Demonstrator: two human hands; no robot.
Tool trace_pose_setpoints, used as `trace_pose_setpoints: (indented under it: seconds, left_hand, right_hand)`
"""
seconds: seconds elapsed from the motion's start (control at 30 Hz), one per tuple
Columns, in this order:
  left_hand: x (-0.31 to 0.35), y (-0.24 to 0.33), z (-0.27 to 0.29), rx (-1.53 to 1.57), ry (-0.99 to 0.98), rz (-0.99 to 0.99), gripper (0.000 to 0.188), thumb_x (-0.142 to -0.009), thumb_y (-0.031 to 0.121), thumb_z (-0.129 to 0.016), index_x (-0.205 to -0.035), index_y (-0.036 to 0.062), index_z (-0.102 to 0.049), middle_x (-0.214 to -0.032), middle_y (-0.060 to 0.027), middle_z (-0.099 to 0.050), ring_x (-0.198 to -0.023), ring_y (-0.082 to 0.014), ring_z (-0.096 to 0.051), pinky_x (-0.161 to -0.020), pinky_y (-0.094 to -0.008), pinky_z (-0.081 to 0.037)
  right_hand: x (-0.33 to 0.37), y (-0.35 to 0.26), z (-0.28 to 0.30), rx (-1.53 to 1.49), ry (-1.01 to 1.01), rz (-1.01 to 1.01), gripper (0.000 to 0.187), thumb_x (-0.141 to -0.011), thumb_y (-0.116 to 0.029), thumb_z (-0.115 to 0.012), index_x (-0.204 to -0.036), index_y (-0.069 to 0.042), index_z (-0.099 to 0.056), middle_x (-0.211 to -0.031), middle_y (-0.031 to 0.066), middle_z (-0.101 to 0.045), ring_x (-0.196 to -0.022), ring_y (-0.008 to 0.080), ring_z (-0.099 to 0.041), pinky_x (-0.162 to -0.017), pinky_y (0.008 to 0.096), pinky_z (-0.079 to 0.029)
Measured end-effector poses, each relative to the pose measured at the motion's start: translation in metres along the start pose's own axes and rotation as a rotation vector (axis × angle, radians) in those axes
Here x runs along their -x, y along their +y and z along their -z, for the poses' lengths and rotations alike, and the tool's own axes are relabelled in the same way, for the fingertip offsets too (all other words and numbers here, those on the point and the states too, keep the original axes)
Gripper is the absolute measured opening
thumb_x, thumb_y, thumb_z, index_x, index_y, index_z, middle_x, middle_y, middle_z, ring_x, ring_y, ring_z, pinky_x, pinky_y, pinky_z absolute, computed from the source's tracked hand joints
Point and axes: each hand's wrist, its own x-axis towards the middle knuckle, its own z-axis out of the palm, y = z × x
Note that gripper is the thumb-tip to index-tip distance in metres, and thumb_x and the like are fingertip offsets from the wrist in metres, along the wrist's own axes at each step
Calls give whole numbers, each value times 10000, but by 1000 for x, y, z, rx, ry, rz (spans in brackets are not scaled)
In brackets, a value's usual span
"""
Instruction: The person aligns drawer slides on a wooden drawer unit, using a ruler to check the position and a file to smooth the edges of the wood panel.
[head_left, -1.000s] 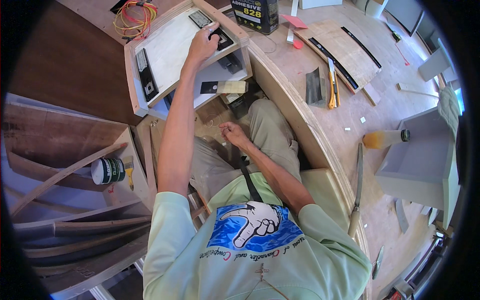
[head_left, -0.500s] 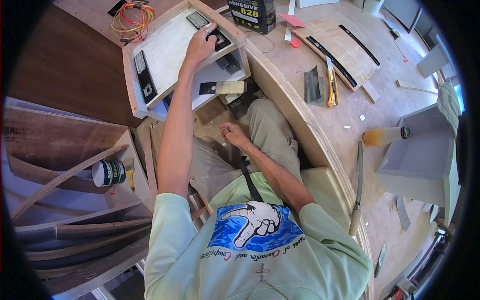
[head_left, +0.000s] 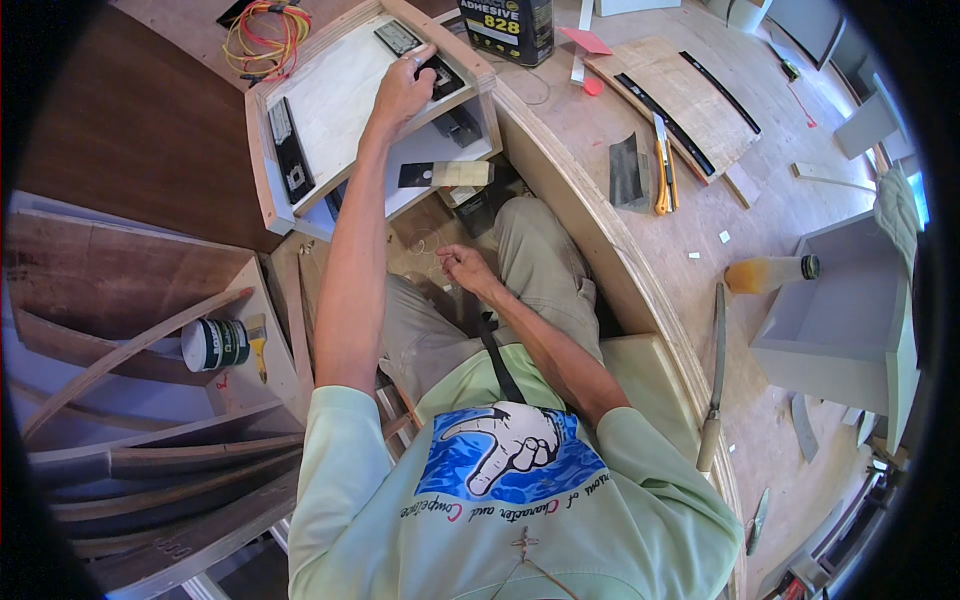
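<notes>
My left hand (head_left: 403, 97) reaches over a wooden-framed box with a white panel (head_left: 345, 85). Its thumb and forefinger close around part of a black strip (head_left: 442, 82) along the box's right side. A ring shows on one finger. Opposite it, along the left side, lies a matching black strip with a grey insert (head_left: 290, 150). My right hand (head_left: 468, 270) hovers near my knee, fingers loosely bent and apart, with nothing visible in them. Just below the box, a black-and-cream flat piece (head_left: 446, 175) lies on top of a dark container (head_left: 470, 212).
A curved plywood edge (head_left: 600, 220) runs along my right. On the surface beyond lie a yellow cutter (head_left: 662, 175), a board with black strips (head_left: 680, 105), a long file (head_left: 714, 370) and a jar (head_left: 770, 274). An adhesive can (head_left: 508, 30) stands ahead; a paint tin (head_left: 215, 345) lies left.
Both hands keep nearly the same places. Only a very slight shift of the whole view shows.
</notes>
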Motion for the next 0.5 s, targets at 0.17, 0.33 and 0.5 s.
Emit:
trace_pose_setpoints:
  seconds: [0.17,0.33,0.5]
  left_hand:
    - [-1,-9,0,2,1,-3,515,-873,199,-501,-1337,4,-606,-1408,-223,-560,-1309,-358,-528,-1133,-359,-368]
    - [-3,-9,-3,-2,8,-7,515,-870,198,-502,-1339,13,-608,-1401,-225,-564,-1303,-366,-532,-1134,-363,-367]
    - [-2,-15,-2,-4,11,-14,517,-869,196,-498,-1340,13,-607,-1400,-227,-564,-1294,-368,-537,-1126,-358,-374]
  right_hand:
    - [2,-6,0,41,-25,-25,301,-983,-54,-497,-1252,51,-582,-998,41,-617,-835,119,-605,-740,269,-518]
    - [2,-5,0,9,-21,-18,302,-984,-55,-499,-1254,49,-584,-994,39,-620,-830,118,-605,-739,269,-517]
    - [3,-9,-2,31,-21,-30,306,-976,-50,-503,-1251,49,-593,-974,39,-627,-823,119,-605,-744,267,-516]
